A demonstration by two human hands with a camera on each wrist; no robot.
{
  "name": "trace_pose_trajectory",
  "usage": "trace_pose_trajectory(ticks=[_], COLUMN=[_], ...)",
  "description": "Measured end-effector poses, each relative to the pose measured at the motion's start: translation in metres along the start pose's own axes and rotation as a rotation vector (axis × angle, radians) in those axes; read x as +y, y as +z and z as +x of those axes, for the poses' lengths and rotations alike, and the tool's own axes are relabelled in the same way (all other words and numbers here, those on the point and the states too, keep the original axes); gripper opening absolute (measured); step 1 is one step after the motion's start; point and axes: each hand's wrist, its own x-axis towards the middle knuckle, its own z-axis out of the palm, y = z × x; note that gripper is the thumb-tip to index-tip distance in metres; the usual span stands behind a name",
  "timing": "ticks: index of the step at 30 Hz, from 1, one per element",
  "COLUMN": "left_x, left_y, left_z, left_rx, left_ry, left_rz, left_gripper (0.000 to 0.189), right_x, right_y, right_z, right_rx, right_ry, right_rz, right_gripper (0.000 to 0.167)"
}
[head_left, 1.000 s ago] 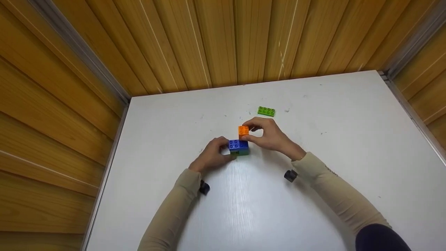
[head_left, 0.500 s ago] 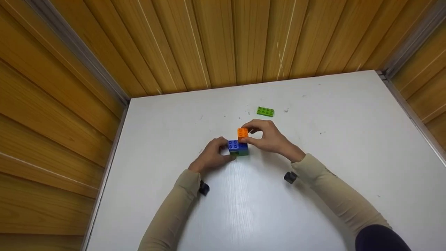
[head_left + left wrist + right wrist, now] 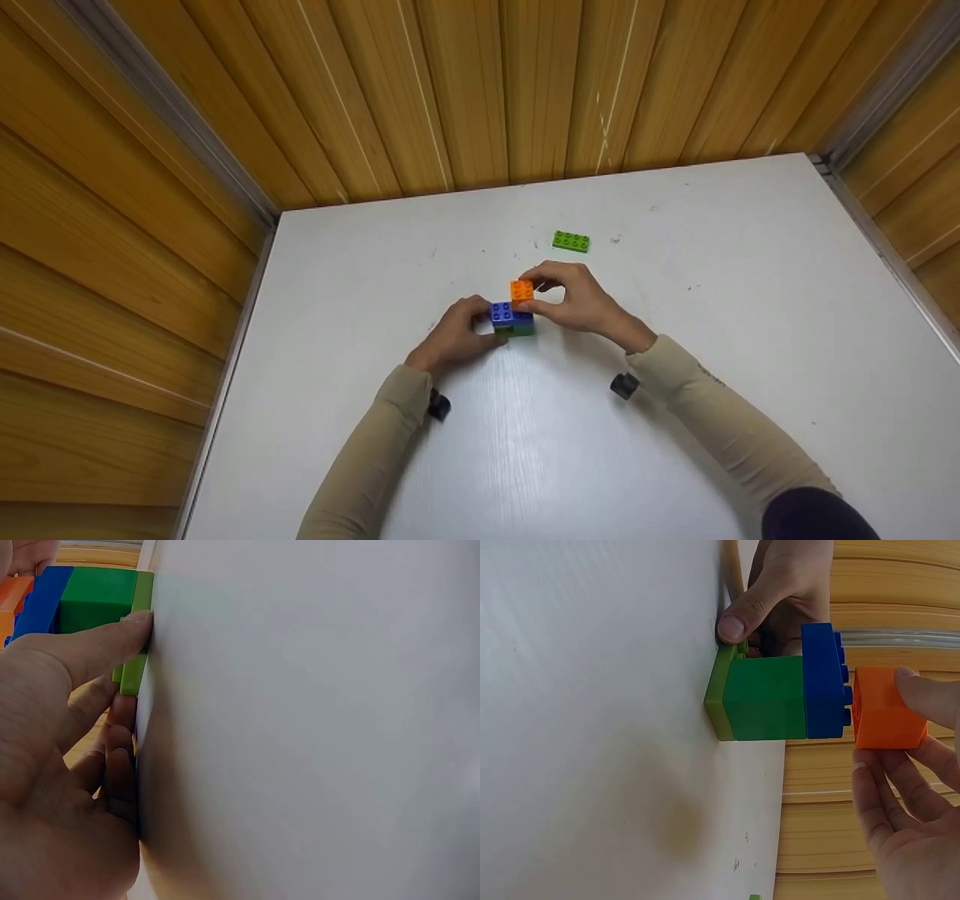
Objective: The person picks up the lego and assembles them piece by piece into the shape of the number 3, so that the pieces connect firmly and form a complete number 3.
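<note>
A stack of toy building bricks stands on the white table (image 3: pixel 420 255). It has a flat light green brick (image 3: pixel 718 694) at the bottom, a green brick (image 3: pixel 767 699) on one end of that, and a flat blue brick (image 3: pixel 823 682) on top. My left hand (image 3: pixel 459 335) pinches the light green brick, its thumb against the side. My right hand (image 3: pixel 581 301) holds an orange brick (image 3: pixel 885 709) between thumb and fingers. The orange brick's underside is right at the tops of the blue studs at one end; whether they touch I cannot tell.
A separate flat lime green brick (image 3: pixel 571 241) lies on the table beyond my right hand. Wood-look panel walls (image 3: pixel 472 97) rise behind the table and at both sides. Small dark marks dot the tabletop.
My right hand has come down slightly toward the blue brick with the orange brick in its fingers. The left hand and the stack have stayed in place.
</note>
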Motion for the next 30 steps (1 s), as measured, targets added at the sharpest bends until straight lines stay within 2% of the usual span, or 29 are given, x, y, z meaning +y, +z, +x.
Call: trace_pose_trajectory(ticks=[12,23,30], left_x=[-0.0018,-0.0002,-0.0002], left_y=[-0.0004,-0.0004,-0.0003], left_z=[0.0017,0.0004,0.0012], left_rx=[0.002,-0.005,0.003], left_ry=[0.032,0.025,0.026], left_rz=[0.01,-0.003,0.001], left_gripper=[0.034,0.035,0.034], right_x=[0.0023,0.0024,0.001], right_y=[0.0032,0.0027,0.0036], right_z=[-0.0008,-0.0015,-0.0021], right_rx=[0.002,-0.008,-0.016], right_ry=[-0.013,0.004,-0.014], right_rz=[0.005,-0.009,0.001], right_gripper=[0.034,0.035,0.035])
